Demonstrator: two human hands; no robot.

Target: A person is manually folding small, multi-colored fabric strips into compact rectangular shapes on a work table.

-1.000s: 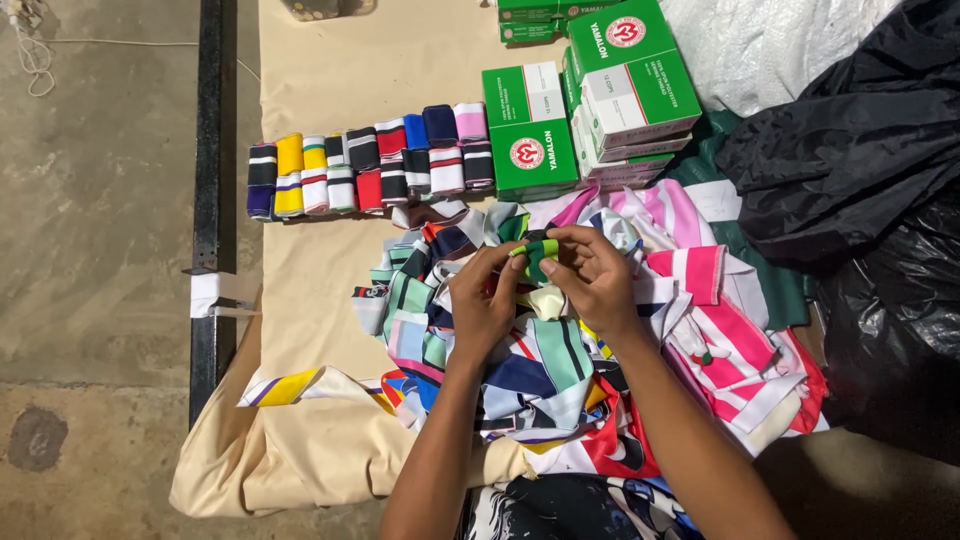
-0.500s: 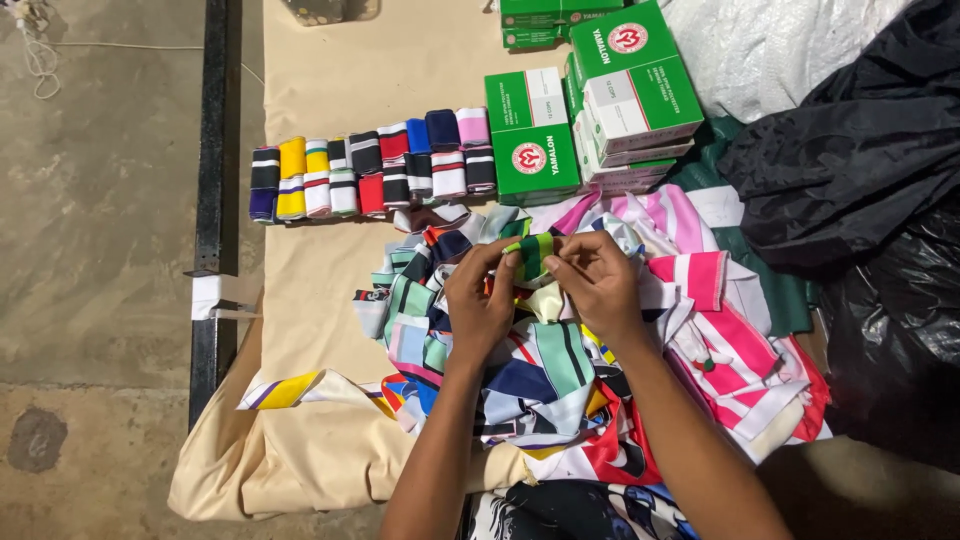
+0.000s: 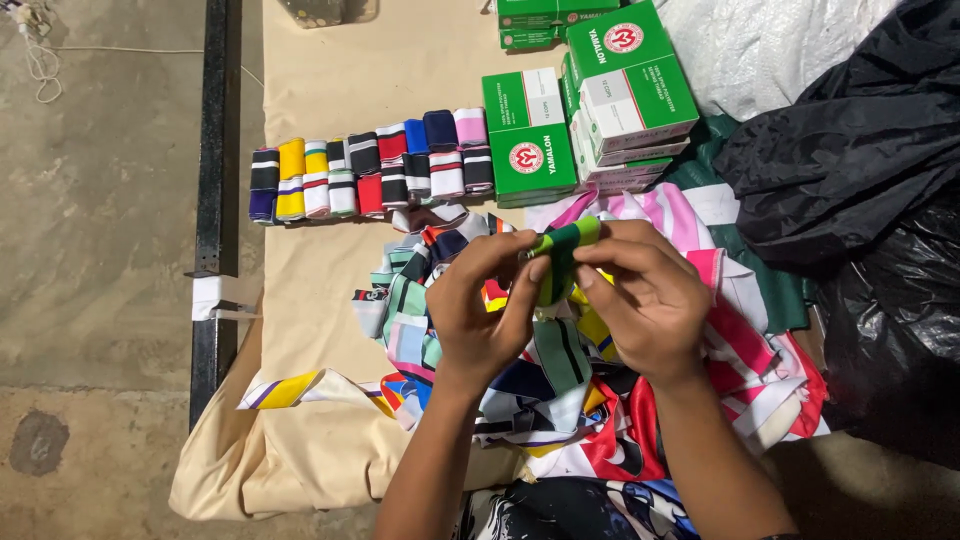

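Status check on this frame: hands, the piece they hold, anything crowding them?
Left hand and right hand both pinch a green striped fabric band. Held above the loose pile of coloured bands. Folded band row and green boxes sit beyond, apart.

Garment workshop floor, bare concrete (image 3: pixel 90 250), cloth sheet (image 3: pixel 330 80) (beige), fabric scraps (image 3: pixel 520 370), stacked green boxes (image 3: pixel 600 90)

Matt knitted cloth strip (image 3: pixel 562 255), glossy cardboard boxes (image 3: pixel 630 80), shiny black plastic sheet (image 3: pixel 860 160).

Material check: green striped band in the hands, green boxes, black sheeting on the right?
Green striped band: looks like soft knit fabric, matte; it bends between the fingers. Green boxes: likely printed cardboard, crisp folded edges. Black sheeting: probably thin plastic, shiny crinkles.
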